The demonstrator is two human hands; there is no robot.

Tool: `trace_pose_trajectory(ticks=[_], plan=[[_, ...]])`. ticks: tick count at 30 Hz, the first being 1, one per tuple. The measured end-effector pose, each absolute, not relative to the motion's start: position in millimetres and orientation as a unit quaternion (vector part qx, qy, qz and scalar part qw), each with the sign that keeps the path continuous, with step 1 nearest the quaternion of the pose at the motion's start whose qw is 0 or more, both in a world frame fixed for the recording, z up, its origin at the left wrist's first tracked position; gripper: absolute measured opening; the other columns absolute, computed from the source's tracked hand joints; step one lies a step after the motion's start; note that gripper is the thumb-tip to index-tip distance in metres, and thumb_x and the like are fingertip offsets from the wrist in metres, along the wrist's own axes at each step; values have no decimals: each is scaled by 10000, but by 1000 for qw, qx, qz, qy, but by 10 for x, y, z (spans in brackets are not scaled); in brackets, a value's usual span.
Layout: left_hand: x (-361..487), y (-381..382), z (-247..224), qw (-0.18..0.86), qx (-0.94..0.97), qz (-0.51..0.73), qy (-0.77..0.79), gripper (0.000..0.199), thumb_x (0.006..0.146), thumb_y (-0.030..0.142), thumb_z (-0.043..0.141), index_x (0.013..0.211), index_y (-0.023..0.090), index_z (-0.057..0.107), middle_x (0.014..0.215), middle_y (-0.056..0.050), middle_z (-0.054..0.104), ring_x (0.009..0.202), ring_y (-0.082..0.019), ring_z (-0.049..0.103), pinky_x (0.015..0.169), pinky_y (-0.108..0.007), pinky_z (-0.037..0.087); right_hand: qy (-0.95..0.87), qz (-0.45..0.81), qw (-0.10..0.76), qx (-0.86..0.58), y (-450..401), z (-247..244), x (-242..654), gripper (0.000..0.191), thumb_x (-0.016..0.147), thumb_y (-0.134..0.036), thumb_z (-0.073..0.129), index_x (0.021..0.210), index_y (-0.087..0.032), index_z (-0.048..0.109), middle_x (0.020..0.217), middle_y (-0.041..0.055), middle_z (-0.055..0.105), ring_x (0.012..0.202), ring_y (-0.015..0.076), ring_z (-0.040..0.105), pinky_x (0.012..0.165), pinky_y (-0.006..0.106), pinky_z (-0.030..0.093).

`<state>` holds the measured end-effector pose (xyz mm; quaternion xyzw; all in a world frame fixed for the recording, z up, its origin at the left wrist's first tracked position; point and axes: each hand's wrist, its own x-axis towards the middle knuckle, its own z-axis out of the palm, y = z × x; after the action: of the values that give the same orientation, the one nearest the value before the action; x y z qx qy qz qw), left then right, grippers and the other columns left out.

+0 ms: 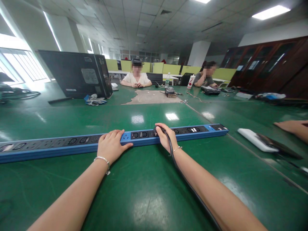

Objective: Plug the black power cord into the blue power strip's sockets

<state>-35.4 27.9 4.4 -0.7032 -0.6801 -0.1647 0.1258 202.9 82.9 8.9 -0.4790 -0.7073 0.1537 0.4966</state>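
Note:
A long blue and black power strip (142, 141) with several sockets lies across the green table, running from the left edge to right of the middle. My left hand (110, 146) grips it left of the middle, fingers over the top and thumb along the front side. Further right, my right hand (166, 138) is closed on a black plug (156, 129), held at the strip's sockets. How deep the plug sits is hidden by my fingers. Its black cable (184, 176) passes over my right wrist and along the forearm to the bottom edge.
A black computer case (72, 75) and a pair of gloves (95, 100) are at the back left. At right lie a white box-shaped object (255, 140) and another person's hand (292, 127). Two people sit across the table, near a bottle (167, 80).

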Motion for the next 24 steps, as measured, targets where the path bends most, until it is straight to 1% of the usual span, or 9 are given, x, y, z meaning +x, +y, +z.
trace_pose_trajectory(ticks=[2,4,6,8,11,13,15,19,24], plan=[[-355,282,42,120,-703,-165,-682,683,756,656,449,1273,211,484,1279,-96,555,1183,-269,474,976,-415,306,-706,142,491,-491,825,104,1981,256,851,-420,464,956,-288,656,817,-18,711,825,193,644,963,428,399],[-354,283,40,117,-701,-165,-684,679,758,654,446,1277,217,482,1282,-98,554,1188,-270,468,979,-412,300,-703,128,486,-503,824,117,1939,258,854,-417,453,943,-282,654,794,-19,709,807,192,645,994,450,364],[-354,282,36,116,-700,-166,-685,678,760,650,448,1281,218,478,1287,-99,550,1194,-269,463,985,-409,292,-706,116,475,-512,835,112,1881,266,862,-411,436,948,-275,649,803,-20,711,787,183,647,1023,458,329],[-356,280,31,117,-700,-169,-684,682,758,651,452,1282,215,478,1289,-100,548,1195,-268,462,986,-409,292,-713,96,461,-519,854,84,1807,267,869,-394,425,969,-273,640,859,-16,715,798,177,650,1046,462,298],[-362,280,24,121,-704,-178,-677,683,756,652,458,1272,206,485,1276,-104,556,1187,-268,468,980,-414,298,-723,32,446,-527,872,17,1704,271,878,-350,410,1005,-261,632,977,16,708,964,199,631,1072,467,255],[-367,282,19,124,-706,-181,-674,680,756,648,464,1268,201,488,1273,-105,557,1186,-267,469,979,-415,301,-728,-11,435,-530,865,-17,1669,276,884,-330,405,1021,-249,632,1019,34,701,1063,217,598,1080,474,239],[-370,285,13,125,-706,-182,-673,678,756,643,469,1266,197,490,1274,-104,556,1186,-266,469,981,-416,303,-733,-31,422,-532,841,-31,1672,277,887,-323,410,1031,-242,632,1029,43,699,1083,227,594,1076,479,249],[-369,287,5,129,-707,-186,-670,670,762,638,467,1265,195,488,1270,-109,559,1184,-267,472,984,-424,304,-742,-45,406,-532,775,-32,1735,268,888,-321,421,1049,-249,624,1037,52,699,1063,232,609,1054,487,293],[-370,282,22,127,-706,-181,-672,662,767,633,465,1266,198,488,1276,-111,556,1191,-270,471,987,-431,311,-763,-42,384,-517,713,-67,1798,301,899,-311,405,1128,-238,587,1144,64,657,1098,239,589,1036,487,318]])
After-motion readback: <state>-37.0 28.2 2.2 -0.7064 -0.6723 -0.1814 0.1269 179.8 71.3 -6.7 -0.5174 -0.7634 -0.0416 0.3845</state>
